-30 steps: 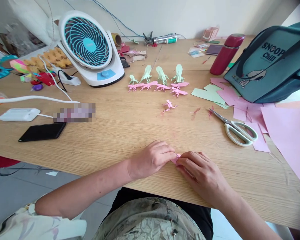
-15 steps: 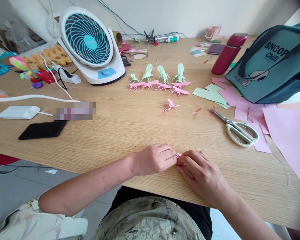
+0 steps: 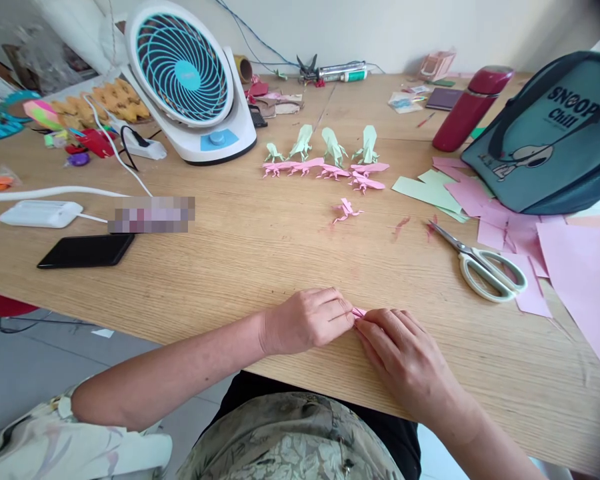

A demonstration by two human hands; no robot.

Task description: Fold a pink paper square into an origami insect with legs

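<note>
Pink paper (image 3: 359, 312) near your edge of the bench (image 3: 220, 267)
Your left hand (image 3: 310, 322) and right hand (image 3: 405, 357) both pinch it, mostly hiding it; scissors (image 3: 464, 249) lie to the right, a pink folded figure (image 3: 347, 209) farther back.

"What sort of place is it?"

"A crafting spot: scissors (image 3: 471, 253) and pink paper (image 3: 587, 283) lie on the table (image 3: 205, 267), with folded green figures (image 3: 369, 143) between its near and far edges."

"A home or an office?"

"I can't tell. A fan (image 3: 187, 75) stands toward the far edge, left of the figures; a red flask (image 3: 470, 113) and a cartoon bag (image 3: 540, 127) are on the right. Along the far edge runs a plain wall (image 3: 405, 30)."
</note>
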